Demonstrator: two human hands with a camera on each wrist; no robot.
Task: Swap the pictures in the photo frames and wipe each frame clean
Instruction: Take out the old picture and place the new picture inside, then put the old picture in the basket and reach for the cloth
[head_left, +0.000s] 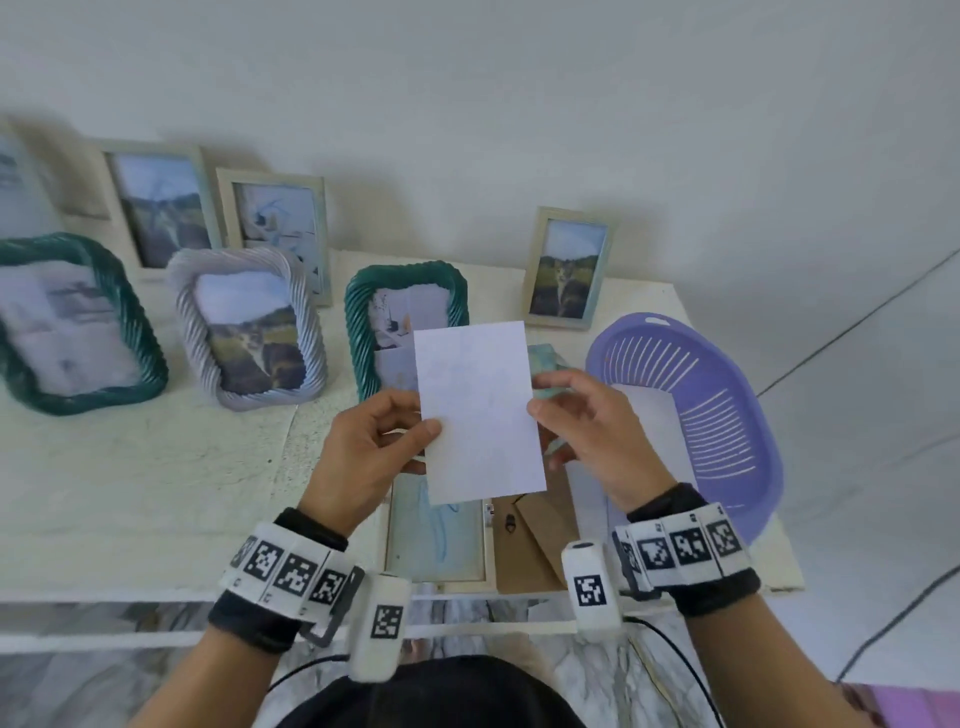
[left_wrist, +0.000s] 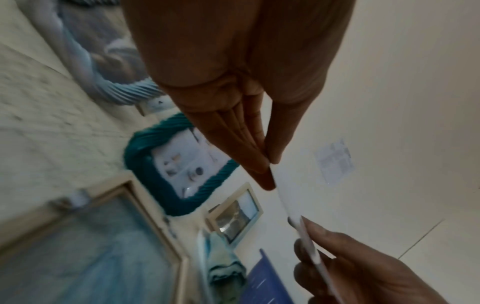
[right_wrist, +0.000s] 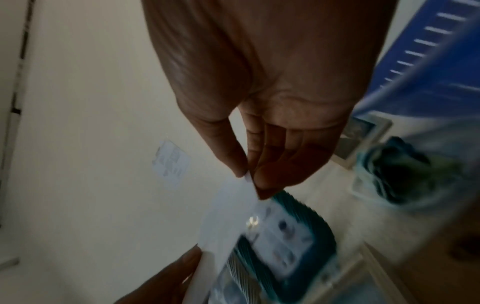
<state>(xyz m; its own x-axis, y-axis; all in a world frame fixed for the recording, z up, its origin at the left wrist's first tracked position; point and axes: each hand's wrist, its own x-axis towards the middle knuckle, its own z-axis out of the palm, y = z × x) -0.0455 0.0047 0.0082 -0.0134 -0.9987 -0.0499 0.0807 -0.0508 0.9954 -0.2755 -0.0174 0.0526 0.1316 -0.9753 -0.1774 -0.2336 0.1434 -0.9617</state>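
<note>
Both the left hand and right hand pinched a loose picture (blank side up) above the opened frame lying on the bench, so refitting and wiping probably remained.

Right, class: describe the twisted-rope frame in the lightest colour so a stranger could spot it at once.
Start at the white table against the wall, left of the two hands. Three frames with twisted-rope borders stand in its front row. The pale lilac-grey frame is the middle one, between two dark green frames, and it holds a landscape photo.
</note>
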